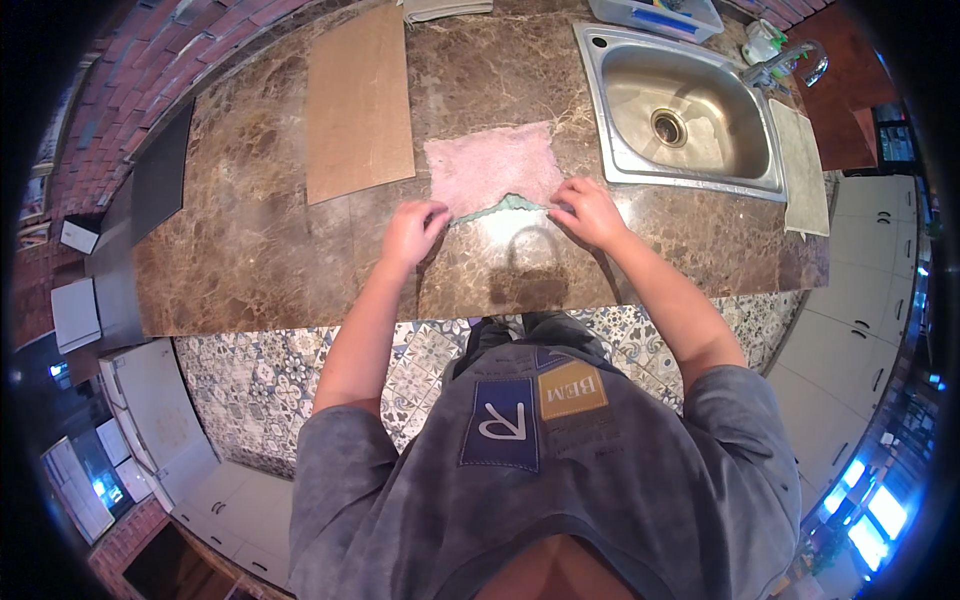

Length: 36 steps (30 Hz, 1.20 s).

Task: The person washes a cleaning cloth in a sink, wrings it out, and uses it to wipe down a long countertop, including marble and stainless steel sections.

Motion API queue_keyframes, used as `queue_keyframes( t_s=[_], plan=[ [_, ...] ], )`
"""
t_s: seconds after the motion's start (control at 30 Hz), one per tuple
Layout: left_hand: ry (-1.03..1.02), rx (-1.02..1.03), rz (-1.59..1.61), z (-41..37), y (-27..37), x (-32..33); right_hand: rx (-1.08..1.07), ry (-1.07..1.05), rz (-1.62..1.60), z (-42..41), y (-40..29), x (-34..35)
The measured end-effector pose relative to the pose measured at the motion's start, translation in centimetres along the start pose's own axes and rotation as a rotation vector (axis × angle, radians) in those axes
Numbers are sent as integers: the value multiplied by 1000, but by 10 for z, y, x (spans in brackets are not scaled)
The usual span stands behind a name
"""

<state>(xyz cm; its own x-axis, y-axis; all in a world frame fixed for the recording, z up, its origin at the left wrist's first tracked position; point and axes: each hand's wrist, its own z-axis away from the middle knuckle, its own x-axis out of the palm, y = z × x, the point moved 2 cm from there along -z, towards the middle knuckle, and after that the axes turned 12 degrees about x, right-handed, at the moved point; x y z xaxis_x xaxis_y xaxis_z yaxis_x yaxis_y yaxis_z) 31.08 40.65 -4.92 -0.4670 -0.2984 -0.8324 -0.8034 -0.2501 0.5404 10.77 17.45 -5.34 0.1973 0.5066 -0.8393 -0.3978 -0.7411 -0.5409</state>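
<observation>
A pink cloth [491, 165] with a green underside lies spread on the brown marbled countertop [255, 262]. Its near edge is partly turned, so a strip of green shows between my hands. My left hand [415, 231] pinches the near left corner between thumb and fingers. At the near right corner, my right hand [589, 212] grips the cloth the same way. Both forearms reach over the counter's front edge, and the shadow of my head and arms falls on the stone.
A steel sink [690, 112] with a faucet [787, 64] is at the right, a pale cloth [799, 169] beside it. A brown board [360, 105] lies left of the pink cloth. Behind are a folded cloth [446, 7] and a plastic bin [660, 19]; a dark mat [163, 172] lies far left.
</observation>
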Motion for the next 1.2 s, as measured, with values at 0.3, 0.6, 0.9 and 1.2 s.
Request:
queue_keyframes(
  t_s=[0.3, 0.6, 0.9, 1.2],
  plan=[
    [108, -129, -201, -86, -40, 11, 51, 280, 45, -101, -4, 6],
    [262, -115, -25, -62, -40, -4, 113, 111, -221, -97, 9, -1],
    [205, 42, 66, -20, 12, -35, 37, 113, -316, -44, 0, -27],
    [25, 92, -198, 25, 19, 10, -35, 130, -40, -4, 13, 12]
  ],
)
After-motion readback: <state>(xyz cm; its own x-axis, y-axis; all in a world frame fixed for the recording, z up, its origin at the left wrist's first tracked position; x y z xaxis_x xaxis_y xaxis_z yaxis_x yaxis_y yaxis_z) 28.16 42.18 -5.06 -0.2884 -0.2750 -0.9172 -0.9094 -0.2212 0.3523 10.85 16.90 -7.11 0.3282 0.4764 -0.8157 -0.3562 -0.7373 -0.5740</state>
